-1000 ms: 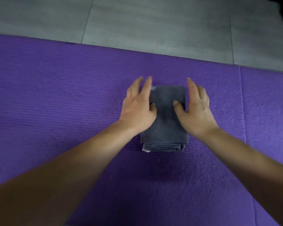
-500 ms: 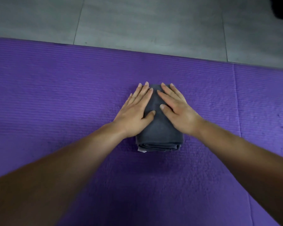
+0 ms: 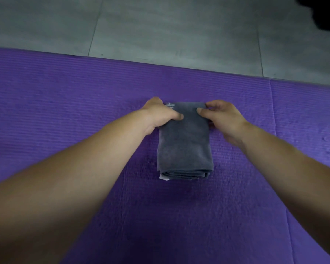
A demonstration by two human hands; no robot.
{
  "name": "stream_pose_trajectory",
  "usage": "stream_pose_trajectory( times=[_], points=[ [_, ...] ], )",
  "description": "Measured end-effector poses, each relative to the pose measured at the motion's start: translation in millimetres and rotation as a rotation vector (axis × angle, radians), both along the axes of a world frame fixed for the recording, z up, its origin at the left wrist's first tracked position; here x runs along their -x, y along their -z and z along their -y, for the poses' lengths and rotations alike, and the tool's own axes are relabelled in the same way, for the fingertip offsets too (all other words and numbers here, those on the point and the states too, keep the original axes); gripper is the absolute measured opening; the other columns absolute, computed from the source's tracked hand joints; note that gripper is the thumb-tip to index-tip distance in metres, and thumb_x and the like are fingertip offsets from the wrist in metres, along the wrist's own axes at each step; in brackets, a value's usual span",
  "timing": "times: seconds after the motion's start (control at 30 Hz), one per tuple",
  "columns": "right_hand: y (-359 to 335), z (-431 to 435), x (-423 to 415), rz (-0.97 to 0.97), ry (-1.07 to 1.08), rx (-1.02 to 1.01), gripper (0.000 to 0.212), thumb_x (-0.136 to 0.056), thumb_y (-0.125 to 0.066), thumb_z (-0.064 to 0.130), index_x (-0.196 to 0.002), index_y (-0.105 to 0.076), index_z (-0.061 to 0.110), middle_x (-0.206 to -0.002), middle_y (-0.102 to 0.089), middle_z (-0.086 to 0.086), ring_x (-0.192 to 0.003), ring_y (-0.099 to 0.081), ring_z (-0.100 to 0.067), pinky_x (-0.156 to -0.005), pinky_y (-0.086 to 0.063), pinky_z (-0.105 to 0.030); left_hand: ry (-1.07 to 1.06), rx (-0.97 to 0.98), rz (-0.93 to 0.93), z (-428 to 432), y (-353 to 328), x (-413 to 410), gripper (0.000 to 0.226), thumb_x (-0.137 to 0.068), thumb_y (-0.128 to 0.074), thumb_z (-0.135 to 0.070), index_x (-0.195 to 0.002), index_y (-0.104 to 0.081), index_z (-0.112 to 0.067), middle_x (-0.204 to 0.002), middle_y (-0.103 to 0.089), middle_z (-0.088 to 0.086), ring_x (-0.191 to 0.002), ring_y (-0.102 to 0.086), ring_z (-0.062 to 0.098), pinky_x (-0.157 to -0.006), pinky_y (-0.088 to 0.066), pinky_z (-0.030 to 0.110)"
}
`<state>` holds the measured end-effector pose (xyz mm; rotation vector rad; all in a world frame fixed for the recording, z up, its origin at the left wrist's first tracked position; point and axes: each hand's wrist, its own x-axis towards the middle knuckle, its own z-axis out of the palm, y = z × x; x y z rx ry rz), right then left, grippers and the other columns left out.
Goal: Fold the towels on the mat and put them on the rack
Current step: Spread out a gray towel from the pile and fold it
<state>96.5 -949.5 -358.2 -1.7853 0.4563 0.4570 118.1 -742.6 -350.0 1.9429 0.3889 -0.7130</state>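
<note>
A dark grey towel [image 3: 185, 145], folded into a narrow stacked rectangle, lies in the middle of the purple mat [image 3: 65, 103]. A small white tag pokes out at its near left corner. My left hand [image 3: 161, 114] grips the towel's far left corner, thumb on top and fingers curled under the edge. My right hand [image 3: 220, 116] pinches the far right corner in the same way. The rack is not in view.
Grey tiled floor [image 3: 170, 31] lies beyond the mat's far edge. A dark shape [image 3: 326, 14] sits in the top right corner. A seam in the mat [image 3: 274, 119] runs down the right side.
Both hands lay flat on top of the towel, pressing it. They have slid to its far corners and now curl round the far edge.
</note>
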Motion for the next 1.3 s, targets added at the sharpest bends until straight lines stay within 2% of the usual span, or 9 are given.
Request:
stream_pose_trajectory(
  times=[0.13,0.23,0.4,0.6,0.73,0.93,1.07,1.23,1.3],
  points=[
    [-7,1,1,-0.006,0.05,-0.068,0.037,-0.083,-0.082,0.019,-0.115,-0.065,0.013,-0.102,-0.075,-0.009,-0.097,-0.072,-0.026,-0.084,-0.059,-0.039,0.002,0.092,-0.008,-10,-4,1,0.051,-0.059,-0.097,-0.024,-0.102,-0.071,-0.013,-0.099,-0.075,0.004,-0.092,-0.073,0.021,-0.083,-0.061,0.036],
    [-20,0,12,-0.002,0.068,-0.126,0.044,-0.083,-0.082,0.018,-0.122,-0.062,0.012,-0.107,-0.076,-0.01,-0.101,-0.073,-0.028,-0.092,-0.059,-0.044,0.005,0.154,0.065,-15,-15,14,0.05,-0.06,-0.097,-0.021,-0.102,-0.069,-0.017,-0.101,-0.072,-0.001,-0.091,-0.069,0.014,-0.077,-0.055,0.028],
    [-49,3,34,-0.002,-0.05,-0.151,0.042,-0.09,-0.074,0.023,-0.129,-0.061,0.016,-0.107,-0.076,-0.01,-0.101,-0.074,-0.024,-0.084,-0.059,-0.037,0.078,0.208,0.182,-26,-34,35,0.043,-0.067,-0.094,-0.028,-0.097,-0.064,-0.027,-0.105,-0.071,0.0,-0.085,-0.066,0.013,-0.069,-0.053,0.03],
    [-77,3,47,0.002,-0.104,-0.24,0.054,-0.086,-0.066,0.041,-0.133,-0.06,0.014,-0.122,-0.072,-0.008,-0.112,-0.07,-0.025,-0.089,-0.058,-0.046,0.095,0.388,0.296,-21,-61,46,0.044,-0.072,-0.087,-0.025,-0.105,-0.06,-0.019,-0.096,-0.066,-0.007,-0.092,-0.063,0.011,-0.094,-0.054,0.04],
    [-93,6,45,-0.052,-0.147,-0.394,0.061,-0.091,-0.052,0.054,-0.139,-0.056,0.017,-0.136,-0.064,-0.006,-0.125,-0.062,-0.025,-0.096,-0.055,-0.05,0.073,0.517,0.339,-21,-78,45,0.046,-0.073,-0.083,-0.019,-0.111,-0.057,-0.02,-0.133,-0.062,-0.008,-0.121,-0.061,0.007,-0.102,-0.051,0.027],
    [-103,-4,42,0.054,-0.249,-0.467,0.059,-0.102,-0.034,0.049,-0.148,-0.046,0.013,-0.146,-0.055,-0.009,-0.137,-0.051,-0.025,-0.114,-0.041,-0.047,0.12,0.584,0.363,-23,-86,45,0.042,-0.083,-0.078,0.0,-0.115,-0.054,-0.011,-0.143,-0.054,-0.008,-0.129,-0.055,0.004,-0.103,-0.05,0.026],
    [-103,-7,41,0.18,-0.044,-0.505,0.076,-0.091,-0.062,0.016,-0.157,-0.025,0.022,-0.133,-0.066,-0.008,-0.129,-0.059,-0.022,-0.103,-0.05,-0.031,0.159,0.543,0.416,-25,-83,47,0.045,-0.08,-0.08,0.002,-0.116,-0.054,-0.007,-0.136,-0.056,-0.01,-0.137,-0.047,0.002,-0.115,-0.042,0.037],
    [-104,-6,38,0.279,-0.225,-0.173,0.094,-0.072,-0.077,-0.005,-0.153,-0.037,0.023,-0.132,-0.065,-0.002,-0.123,-0.062,-0.014,-0.104,-0.052,-0.034,0.256,0.354,0.507,-33,-83,44,0.052,-0.08,-0.084,-0.007,-0.117,-0.05,-0.021,-0.134,-0.058,-0.007,-0.127,-0.054,-0.001,-0.106,-0.05,0.031],
    [-104,-4,34,0.278,-0.265,-0.026,0.103,-0.067,-0.089,0.002,-0.153,-0.038,0.029,-0.135,-0.061,0.004,-0.124,-0.061,-0.01,-0.105,-0.052,-0.038,0.266,0.286,0.53,-34,-85,44,0.059,-0.08,-0.084,-0.013,-0.126,-0.048,-0.024,-0.129,-0.06,-0.011,-0.118,-0.059,-0.002,-0.1,-0.052,0.025]
  ],
)
